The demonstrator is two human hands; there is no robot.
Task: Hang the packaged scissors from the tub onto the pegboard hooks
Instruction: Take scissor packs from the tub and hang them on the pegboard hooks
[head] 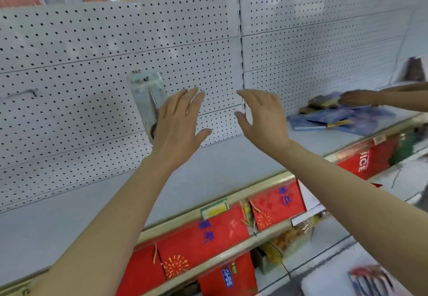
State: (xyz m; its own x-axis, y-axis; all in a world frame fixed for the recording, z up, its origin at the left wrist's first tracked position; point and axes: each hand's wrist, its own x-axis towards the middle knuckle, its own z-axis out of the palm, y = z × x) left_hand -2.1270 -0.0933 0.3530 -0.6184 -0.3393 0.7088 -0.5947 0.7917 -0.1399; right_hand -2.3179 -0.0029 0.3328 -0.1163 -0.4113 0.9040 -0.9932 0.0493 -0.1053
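Observation:
A clear pack of scissors [147, 97] hangs from a hook on the white pegboard [92, 64], left of the board's vertical seam. My left hand [179, 124] is raised just right of the pack, fingers spread, holding nothing; its edge covers the pack's lower right corner. My right hand [262, 116] is up beside it, in front of the seam, fingers apart and empty. A bare hook [25, 93] sticks out of the board at far left. At the bottom right corner a blurred white tub [342, 281] shows more packs [370, 280].
A pale shelf [208, 173] runs under the pegboard. At its right end another person's hand [361, 98] rests on a pile of blue packs [333, 116]. Red printed packets [208, 233] fill the shelves below.

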